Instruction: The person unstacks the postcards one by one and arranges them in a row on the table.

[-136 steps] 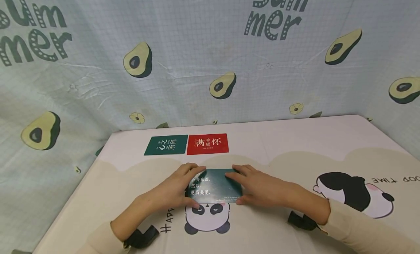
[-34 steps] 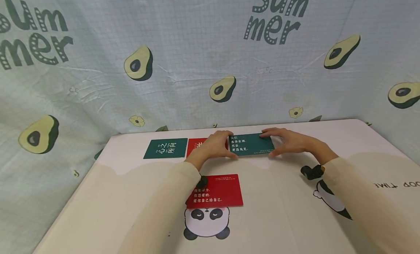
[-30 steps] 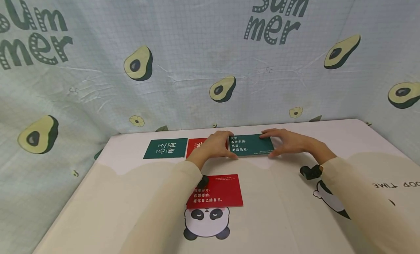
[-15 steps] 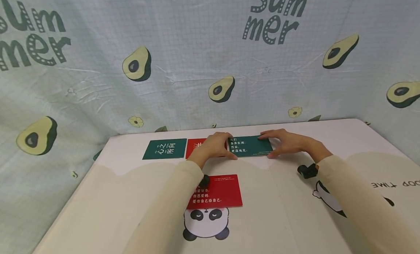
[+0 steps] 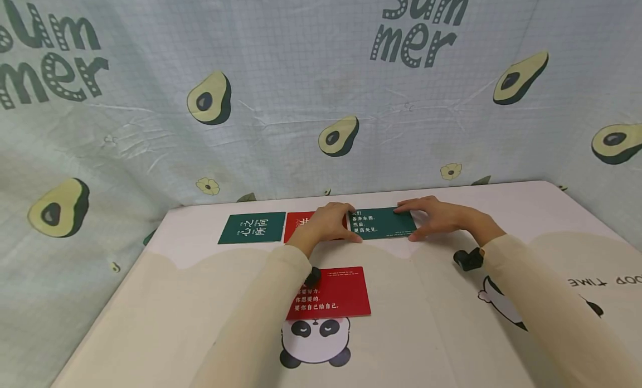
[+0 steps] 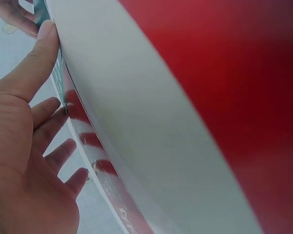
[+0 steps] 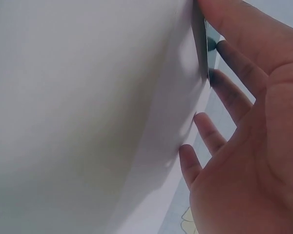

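At the back of the table lies a dark green card (image 5: 383, 223) with white printed characters, held at both ends. My left hand (image 5: 325, 225) grips its left end, thumb on the near edge and index finger on the far edge. That hand partly covers a red card (image 5: 296, 223) beside it. At the opposite end, my right hand (image 5: 441, 218) holds the near corner with the thumb and the far edge with the fingers. The right wrist view catches the card edge-on (image 7: 200, 44) against the thumb. Another red card (image 5: 341, 293) lies nearer, under my left forearm.
A second green card (image 5: 253, 227) ends the back row on the left. The pale tablecloth (image 5: 401, 321) has a panda print (image 5: 316, 343) below the nearer red card. Behind the table hangs an avocado-print curtain (image 5: 281, 98).
Since 4.5 seconds ago the green card has gone from the middle to the back row, right of the red one, uncovering the nearer red card. Over the last second the hands barely move.
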The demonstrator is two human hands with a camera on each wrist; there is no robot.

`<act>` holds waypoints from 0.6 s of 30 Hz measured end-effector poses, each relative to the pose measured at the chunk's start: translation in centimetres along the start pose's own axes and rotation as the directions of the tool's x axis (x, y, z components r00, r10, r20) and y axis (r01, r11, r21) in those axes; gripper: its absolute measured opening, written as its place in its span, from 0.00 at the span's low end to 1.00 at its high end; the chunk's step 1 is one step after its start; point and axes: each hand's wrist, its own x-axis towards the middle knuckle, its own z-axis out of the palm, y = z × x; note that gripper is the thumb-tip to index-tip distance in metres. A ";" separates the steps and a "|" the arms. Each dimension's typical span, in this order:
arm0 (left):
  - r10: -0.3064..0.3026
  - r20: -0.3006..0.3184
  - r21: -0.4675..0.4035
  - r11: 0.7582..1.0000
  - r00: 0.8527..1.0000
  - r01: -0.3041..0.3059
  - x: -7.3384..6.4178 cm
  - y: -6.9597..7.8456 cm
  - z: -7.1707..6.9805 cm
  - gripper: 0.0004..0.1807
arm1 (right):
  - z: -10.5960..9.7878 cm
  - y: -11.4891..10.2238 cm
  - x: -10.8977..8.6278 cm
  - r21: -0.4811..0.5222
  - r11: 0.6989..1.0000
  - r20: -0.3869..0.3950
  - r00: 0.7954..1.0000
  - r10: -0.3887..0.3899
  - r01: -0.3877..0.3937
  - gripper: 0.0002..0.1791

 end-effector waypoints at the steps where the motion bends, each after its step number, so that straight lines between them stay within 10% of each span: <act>1: 0.000 0.000 0.000 1.000 1.000 0.000 0.0 0.0 0.0 0.42 | 0.0 0.0 0.0 0.001 1.000 0.003 1.000 0.003 -0.003 0.39; 18: -0.009 -0.011 -0.008 1.000 1.000 0.009 0.0 -0.2 0.2 0.42 | 0.0 0.2 0.2 -0.008 1.000 -0.007 1.000 -0.011 0.011 0.39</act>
